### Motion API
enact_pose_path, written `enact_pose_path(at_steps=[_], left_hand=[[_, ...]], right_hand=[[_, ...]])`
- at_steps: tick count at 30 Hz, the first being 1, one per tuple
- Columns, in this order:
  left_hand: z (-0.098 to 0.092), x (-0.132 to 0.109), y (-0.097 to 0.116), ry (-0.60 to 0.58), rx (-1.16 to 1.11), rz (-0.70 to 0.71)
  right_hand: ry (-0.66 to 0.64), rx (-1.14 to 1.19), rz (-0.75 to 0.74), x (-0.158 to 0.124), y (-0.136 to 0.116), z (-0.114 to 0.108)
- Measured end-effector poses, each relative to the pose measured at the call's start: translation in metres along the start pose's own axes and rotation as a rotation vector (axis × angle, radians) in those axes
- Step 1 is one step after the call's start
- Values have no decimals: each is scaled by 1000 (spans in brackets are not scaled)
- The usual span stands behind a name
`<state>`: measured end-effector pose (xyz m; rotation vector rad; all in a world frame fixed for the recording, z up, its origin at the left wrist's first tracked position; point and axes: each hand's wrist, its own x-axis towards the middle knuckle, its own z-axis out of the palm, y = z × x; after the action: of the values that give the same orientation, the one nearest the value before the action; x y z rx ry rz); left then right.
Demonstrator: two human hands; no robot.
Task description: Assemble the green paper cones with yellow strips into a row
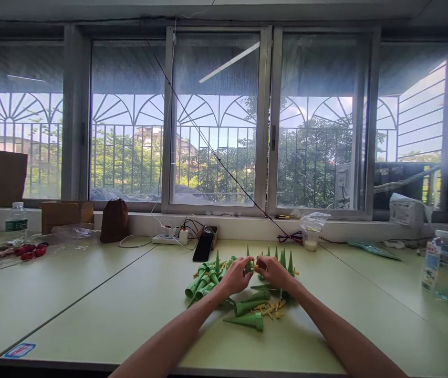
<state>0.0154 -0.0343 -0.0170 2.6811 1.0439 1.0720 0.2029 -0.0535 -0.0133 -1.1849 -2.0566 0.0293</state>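
Observation:
Over the middle of the table, my left hand (238,276) is closed around a green plastic cone (248,262) that points upward. My right hand (274,271) meets it from the other side, fingers pinched at a small yellow plastic piece (254,267) against the cone; the fingers partly hide the contact. Left of my hands lies a heap of green cones (204,283). Several green cones (282,258) stand upright behind my right hand, with yellow bits beside them. Nearer me, loose cones (247,320) lie on their sides by a small pile of yellow pieces (273,310).
A phone (204,245) leans near a power strip (168,240) at the back. A plastic cup with a bag (311,236) stands back right; a bottle (439,265) is far right. At left are a brown pouch (114,220), a cardboard box (67,215) and red round items (30,252).

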Motion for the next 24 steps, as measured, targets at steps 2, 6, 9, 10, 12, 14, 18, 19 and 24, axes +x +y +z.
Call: enact_pose_path(at_steps=[2,6,9,10,12,14,18,19,24], left_hand=[[0,0,0,-15,9,-8],[0,0,0,-52,26,-20],[0,0,0,-68,33,-28],[0,0,0,-70,34,-30],[0,-1,1,-71,37,-30],[0,-1,1,-70,42,-28],[-1,-1,2,-63,50,-34],[-1,-1,2,-63,49,-40],[-2,-1,2,-65,56,-54]], right_hand=[[-5,0,-3,1,3,2],[-16,-8,-12,1,7,4],[-21,-39,-20,0,7,4],[-23,-50,-21,0,6,4],[-29,-63,-21,0,5,4],[-35,-65,-14,0,4,3],[-13,-42,-10,-1,1,2],[-4,-33,-10,-1,0,2],[7,5,-22,-1,-1,1]])
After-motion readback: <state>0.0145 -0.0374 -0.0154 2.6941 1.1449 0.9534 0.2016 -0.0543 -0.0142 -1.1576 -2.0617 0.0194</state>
